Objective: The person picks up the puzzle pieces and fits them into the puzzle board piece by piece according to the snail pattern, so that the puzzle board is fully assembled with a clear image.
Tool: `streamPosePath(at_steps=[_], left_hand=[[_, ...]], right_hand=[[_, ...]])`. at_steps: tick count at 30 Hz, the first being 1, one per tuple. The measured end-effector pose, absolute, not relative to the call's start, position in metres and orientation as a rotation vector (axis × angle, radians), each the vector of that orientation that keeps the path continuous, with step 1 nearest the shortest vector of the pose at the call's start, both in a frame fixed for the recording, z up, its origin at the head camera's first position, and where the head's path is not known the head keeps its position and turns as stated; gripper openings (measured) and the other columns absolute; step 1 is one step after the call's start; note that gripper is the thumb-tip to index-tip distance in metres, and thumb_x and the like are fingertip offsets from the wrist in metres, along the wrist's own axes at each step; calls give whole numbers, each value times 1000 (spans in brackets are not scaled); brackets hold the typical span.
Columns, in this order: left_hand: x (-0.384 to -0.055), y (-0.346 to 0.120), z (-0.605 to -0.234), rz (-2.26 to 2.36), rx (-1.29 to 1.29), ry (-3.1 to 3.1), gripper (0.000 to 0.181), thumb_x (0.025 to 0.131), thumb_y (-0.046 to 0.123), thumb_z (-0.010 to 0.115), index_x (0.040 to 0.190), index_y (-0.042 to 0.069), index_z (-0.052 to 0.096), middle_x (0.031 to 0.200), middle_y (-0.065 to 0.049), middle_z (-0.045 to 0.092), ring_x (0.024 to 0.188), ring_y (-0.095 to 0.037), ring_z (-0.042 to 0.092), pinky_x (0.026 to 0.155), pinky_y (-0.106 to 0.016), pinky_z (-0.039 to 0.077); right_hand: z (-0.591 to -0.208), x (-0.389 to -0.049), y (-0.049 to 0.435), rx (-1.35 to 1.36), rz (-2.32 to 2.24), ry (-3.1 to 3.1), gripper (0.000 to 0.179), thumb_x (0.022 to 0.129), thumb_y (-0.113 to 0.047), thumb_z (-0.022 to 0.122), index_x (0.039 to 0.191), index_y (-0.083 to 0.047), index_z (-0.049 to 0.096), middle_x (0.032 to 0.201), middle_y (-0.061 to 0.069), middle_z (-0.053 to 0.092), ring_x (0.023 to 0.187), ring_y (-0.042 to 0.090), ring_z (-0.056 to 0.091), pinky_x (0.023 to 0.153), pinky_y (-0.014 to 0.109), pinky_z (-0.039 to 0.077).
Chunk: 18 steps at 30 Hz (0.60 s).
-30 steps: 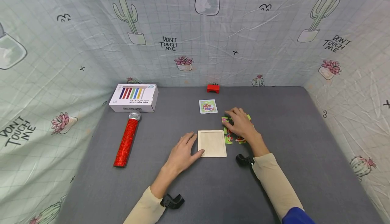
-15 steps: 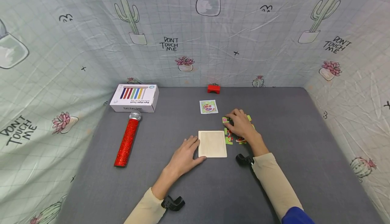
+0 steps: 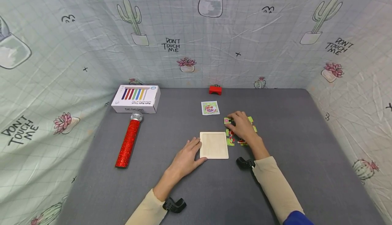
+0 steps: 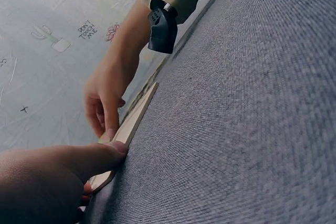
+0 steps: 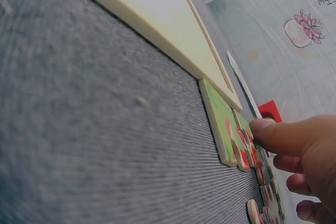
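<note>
1. My left hand (image 3: 185, 158) lies at the near left corner of the board (image 3: 214, 145), fingers loosely extended and thumb well apart from them. The thumb tip touches the board's edge; nothing is wrapped in a grip.
2. My right hand (image 3: 244, 128) is over the pieces (image 3: 231, 138), thumb and fingers bent downward with a narrow gap between their tips. They are at the pink-marked piece (image 3: 227, 120), but I can't tell from here whether they pinch it.
3. I judge the step as picking out one piece. I'd want thumb and finger on opposite rims, since the pieces are thin and flat and likely slide when pressed from above. A straight lift should keep neighbours from being dragged along.
4. The left hand does best with light pressure, enough to stop the board skidding.
5. The board lies flat, plain wood showing across its rimmed recess. The pieces are at its right side, the nearest seeming to touch it, so a sideways sweep could nudge both.
6. Beyond the board lies the card (image 3: 210, 108), whose fruit picture I'd use as a guide for turning each piece.
7. Farther out, a red block (image 3: 215, 90) stands near the table's (image 3: 171, 123) back edge. Over on the left are the box (image 3: 136, 98) and the red microphone (image 3: 128, 143), both well apart from my work.
</note>
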<state>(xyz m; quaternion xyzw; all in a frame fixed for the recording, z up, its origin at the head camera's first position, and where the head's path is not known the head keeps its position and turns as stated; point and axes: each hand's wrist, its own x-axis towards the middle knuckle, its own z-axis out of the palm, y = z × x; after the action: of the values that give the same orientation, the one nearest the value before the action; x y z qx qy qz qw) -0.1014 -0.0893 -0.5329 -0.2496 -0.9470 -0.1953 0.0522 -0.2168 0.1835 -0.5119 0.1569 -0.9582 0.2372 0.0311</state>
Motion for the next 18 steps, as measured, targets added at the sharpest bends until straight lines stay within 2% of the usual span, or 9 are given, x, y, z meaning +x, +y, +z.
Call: streamPosePath(at_steps=[5, 10, 18], left_hand=[[-101, -89, -532, -587, -758, -2876, 64, 89, 45, 73, 137, 4, 59, 145, -13, 56, 140, -33, 50, 116, -47, 42], [-101, -89, -531, -597, -763, -2872, 65, 89, 45, 74, 137, 3, 59, 145, -14, 56, 140, -33, 50, 116, -48, 42], [-100, -90, -532, -620, -746, -2883, 66, 89, 45, 74, 137, 2, 59, 145, -14, 56, 140, -33, 50, 117, -47, 42]], right_hand=[[-513, -217, 181, 450, 751, -2917, 37, 93, -26, 73, 122, -5, 68, 110, 14, 70, 98, 30, 57, 84, 45, 51], [-514, -217, 179, 430, 828, -2877, 29, 98, -21, 66, 122, -6, 69, 97, 10, 71, 85, 26, 57, 71, 39, 48], [-509, -208, 174, 371, 997, -2835, 28, 99, -23, 65, 121, -7, 67, 88, 7, 68, 72, 18, 57, 64, 31, 45]])
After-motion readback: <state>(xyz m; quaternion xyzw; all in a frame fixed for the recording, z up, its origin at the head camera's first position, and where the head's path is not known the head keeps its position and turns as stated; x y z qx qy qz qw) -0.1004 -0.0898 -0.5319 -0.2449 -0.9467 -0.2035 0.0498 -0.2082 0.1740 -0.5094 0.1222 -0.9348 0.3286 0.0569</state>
